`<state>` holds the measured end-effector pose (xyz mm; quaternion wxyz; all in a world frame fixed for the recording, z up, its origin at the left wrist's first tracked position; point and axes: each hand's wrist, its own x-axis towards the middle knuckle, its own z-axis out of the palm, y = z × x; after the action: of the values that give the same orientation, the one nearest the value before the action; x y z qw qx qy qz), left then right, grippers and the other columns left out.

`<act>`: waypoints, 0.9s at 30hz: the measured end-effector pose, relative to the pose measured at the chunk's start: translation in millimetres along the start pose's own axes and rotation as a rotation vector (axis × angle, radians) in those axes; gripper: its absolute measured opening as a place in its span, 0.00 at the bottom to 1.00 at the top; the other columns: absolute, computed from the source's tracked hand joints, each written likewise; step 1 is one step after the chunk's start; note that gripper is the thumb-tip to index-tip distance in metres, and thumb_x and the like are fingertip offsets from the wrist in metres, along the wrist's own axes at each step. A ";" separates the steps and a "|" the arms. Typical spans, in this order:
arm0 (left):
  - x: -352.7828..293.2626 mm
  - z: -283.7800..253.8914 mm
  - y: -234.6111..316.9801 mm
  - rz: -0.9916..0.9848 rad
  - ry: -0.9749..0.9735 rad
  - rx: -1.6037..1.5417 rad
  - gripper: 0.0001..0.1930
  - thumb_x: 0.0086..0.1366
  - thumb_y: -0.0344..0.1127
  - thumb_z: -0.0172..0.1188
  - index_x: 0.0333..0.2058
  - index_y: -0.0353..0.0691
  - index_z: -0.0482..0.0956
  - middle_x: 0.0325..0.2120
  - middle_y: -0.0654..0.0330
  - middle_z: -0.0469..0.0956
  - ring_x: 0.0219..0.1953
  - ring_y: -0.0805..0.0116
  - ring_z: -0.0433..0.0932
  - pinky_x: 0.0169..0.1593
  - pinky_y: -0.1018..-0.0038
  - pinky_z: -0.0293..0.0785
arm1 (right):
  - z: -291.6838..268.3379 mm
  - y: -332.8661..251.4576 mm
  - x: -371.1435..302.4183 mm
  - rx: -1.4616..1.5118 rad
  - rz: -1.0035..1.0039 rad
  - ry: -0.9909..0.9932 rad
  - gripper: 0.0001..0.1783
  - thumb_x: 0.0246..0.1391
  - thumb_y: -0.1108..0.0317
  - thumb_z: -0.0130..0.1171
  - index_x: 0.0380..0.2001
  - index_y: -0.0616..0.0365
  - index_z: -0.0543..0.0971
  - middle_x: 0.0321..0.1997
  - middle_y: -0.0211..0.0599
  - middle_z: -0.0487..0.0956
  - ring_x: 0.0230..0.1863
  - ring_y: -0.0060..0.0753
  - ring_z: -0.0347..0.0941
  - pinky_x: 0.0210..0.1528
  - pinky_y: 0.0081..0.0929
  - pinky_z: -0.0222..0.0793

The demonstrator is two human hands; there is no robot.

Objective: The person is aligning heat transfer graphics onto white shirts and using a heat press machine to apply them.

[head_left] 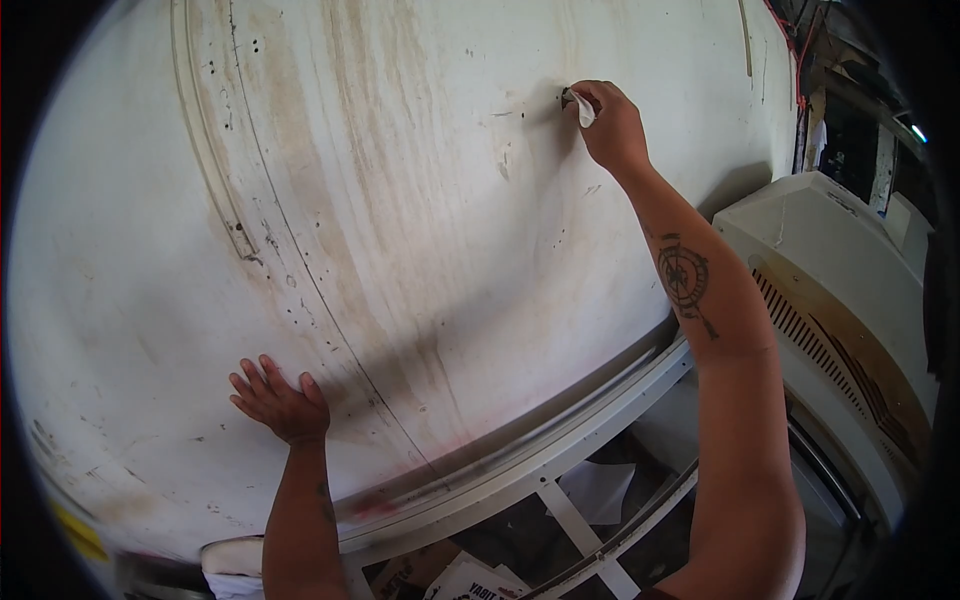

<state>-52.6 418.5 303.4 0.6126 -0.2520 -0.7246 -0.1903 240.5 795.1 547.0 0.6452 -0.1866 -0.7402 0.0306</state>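
Note:
A large white panel (480,280), stained with brown streaks and dotted with small dark holes, fills most of the head view. My left hand (280,405) rests flat against its lower left part, fingers spread and holding nothing. Higher up and to the right, my right hand (612,125) is closed on a thin, folded white piece (586,111); whether it is cloth or paper I cannot tell. The fingertips press that piece close to the panel beside a small dark spot (566,97). My fingers partly hide the contact there.
Below the panel runs a white metal frame (560,515) with crossbars. Printed sheets (475,580) and a white sheet (600,490) lie beneath it. A white slotted housing (800,230) stands at the right. A long dark seam (300,290) crosses the panel.

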 end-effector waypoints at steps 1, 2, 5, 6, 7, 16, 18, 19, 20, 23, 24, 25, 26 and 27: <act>0.3 0.5 0.2 0.000 -0.002 0.001 0.32 0.63 0.50 0.43 0.60 0.36 0.58 0.63 0.45 0.51 0.66 0.39 0.43 0.63 0.42 0.35 | 2.2 3.6 1.1 -0.011 -0.103 0.016 0.08 0.53 0.70 0.54 0.37 0.57 0.76 0.40 0.39 0.76 0.41 0.42 0.73 0.43 0.31 0.68; 0.6 1.0 0.6 0.001 -0.001 -0.003 0.32 0.63 0.50 0.43 0.60 0.36 0.58 0.63 0.45 0.51 0.66 0.39 0.43 0.63 0.42 0.35 | 2.7 6.3 2.3 -0.010 -0.102 0.014 0.08 0.53 0.70 0.54 0.37 0.57 0.76 0.40 0.39 0.76 0.41 0.42 0.73 0.43 0.31 0.68; 0.4 2.5 0.8 0.002 0.005 -0.005 0.32 0.63 0.51 0.42 0.60 0.36 0.58 0.63 0.45 0.51 0.66 0.39 0.43 0.63 0.42 0.34 | 3.1 6.8 5.4 0.074 -0.037 -0.019 0.08 0.52 0.70 0.55 0.36 0.58 0.76 0.40 0.38 0.76 0.41 0.42 0.73 0.43 0.32 0.68; 0.4 3.0 0.9 0.003 0.012 -0.007 0.32 0.64 0.51 0.42 0.60 0.36 0.58 0.63 0.45 0.51 0.66 0.39 0.43 0.63 0.42 0.34 | 2.6 6.1 6.3 0.041 -0.045 -0.019 0.08 0.51 0.70 0.54 0.36 0.58 0.76 0.40 0.38 0.76 0.42 0.41 0.73 0.44 0.31 0.68; 0.5 2.3 0.9 0.002 0.011 -0.003 0.32 0.64 0.51 0.42 0.60 0.36 0.58 0.63 0.45 0.51 0.66 0.39 0.43 0.63 0.42 0.34 | 2.9 5.6 6.3 0.008 -0.053 -0.020 0.08 0.51 0.71 0.54 0.36 0.57 0.77 0.39 0.38 0.76 0.42 0.41 0.73 0.44 0.31 0.68; 0.5 0.5 0.0 0.014 0.014 0.003 0.32 0.63 0.49 0.42 0.62 0.36 0.55 0.64 0.46 0.49 0.67 0.41 0.42 0.64 0.44 0.34 | 7.1 16.4 -0.5 0.126 -0.062 0.000 0.08 0.50 0.71 0.55 0.35 0.57 0.77 0.40 0.36 0.78 0.43 0.40 0.74 0.47 0.30 0.68; 0.4 -0.8 -0.5 0.021 0.022 0.002 0.32 0.63 0.50 0.43 0.62 0.36 0.55 0.64 0.46 0.50 0.67 0.41 0.42 0.64 0.44 0.34 | 3.1 14.0 -1.6 0.093 -0.086 -0.026 0.08 0.50 0.71 0.55 0.35 0.56 0.78 0.40 0.36 0.78 0.44 0.40 0.74 0.47 0.30 0.68; 0.4 0.0 -1.2 0.019 0.024 0.000 0.32 0.63 0.50 0.43 0.62 0.36 0.55 0.64 0.46 0.50 0.67 0.41 0.42 0.64 0.44 0.34 | 2.1 11.6 -1.3 0.065 -0.109 -0.051 0.08 0.50 0.71 0.55 0.35 0.56 0.78 0.41 0.35 0.78 0.44 0.40 0.74 0.47 0.30 0.68; -0.4 1.1 -1.9 0.014 0.020 -0.004 0.32 0.63 0.50 0.42 0.61 0.36 0.57 0.63 0.45 0.51 0.66 0.40 0.42 0.64 0.43 0.34 | 1.8 9.6 -1.0 0.064 -0.111 -0.051 0.08 0.50 0.71 0.55 0.35 0.56 0.78 0.41 0.35 0.78 0.44 0.40 0.74 0.47 0.30 0.68; 0.0 1.0 -1.2 0.007 0.018 -0.010 0.32 0.63 0.51 0.42 0.60 0.36 0.59 0.63 0.45 0.52 0.66 0.38 0.43 0.64 0.42 0.34 | 1.2 5.3 0.8 0.037 -0.085 -0.030 0.08 0.51 0.75 0.53 0.35 0.59 0.78 0.37 0.36 0.78 0.41 0.32 0.74 0.47 0.23 0.66; 0.4 0.6 -1.0 0.009 0.016 -0.014 0.32 0.63 0.51 0.42 0.60 0.36 0.59 0.63 0.44 0.52 0.66 0.38 0.43 0.64 0.42 0.34 | 2.0 6.7 2.7 0.001 -0.083 -0.022 0.08 0.51 0.74 0.53 0.35 0.58 0.78 0.37 0.35 0.78 0.41 0.31 0.74 0.47 0.23 0.66; 0.3 1.2 -0.5 0.009 0.013 -0.015 0.32 0.63 0.51 0.42 0.60 0.36 0.59 0.63 0.44 0.52 0.66 0.38 0.43 0.64 0.42 0.34 | 2.7 9.3 3.6 -0.039 -0.076 -0.018 0.08 0.51 0.74 0.53 0.35 0.58 0.78 0.37 0.34 0.79 0.41 0.31 0.74 0.47 0.23 0.66; 0.3 1.8 -0.3 0.009 0.010 -0.014 0.32 0.63 0.51 0.42 0.60 0.36 0.58 0.63 0.44 0.52 0.66 0.38 0.43 0.64 0.42 0.34 | 3.3 11.1 4.8 -0.041 -0.075 -0.019 0.08 0.51 0.74 0.53 0.35 0.58 0.78 0.37 0.34 0.79 0.41 0.31 0.74 0.47 0.23 0.66; 0.5 2.3 0.3 0.009 0.006 -0.014 0.32 0.63 0.51 0.42 0.60 0.36 0.58 0.63 0.44 0.52 0.66 0.38 0.43 0.64 0.42 0.34 | 3.7 12.5 5.9 0.007 -0.025 -0.018 0.08 0.52 0.74 0.53 0.35 0.57 0.78 0.37 0.34 0.79 0.40 0.30 0.74 0.46 0.23 0.66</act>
<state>-54.3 420.1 303.4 0.6140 -0.2587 -0.7202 -0.1934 239.3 809.3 548.4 0.6395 -0.1748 -0.7482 0.0268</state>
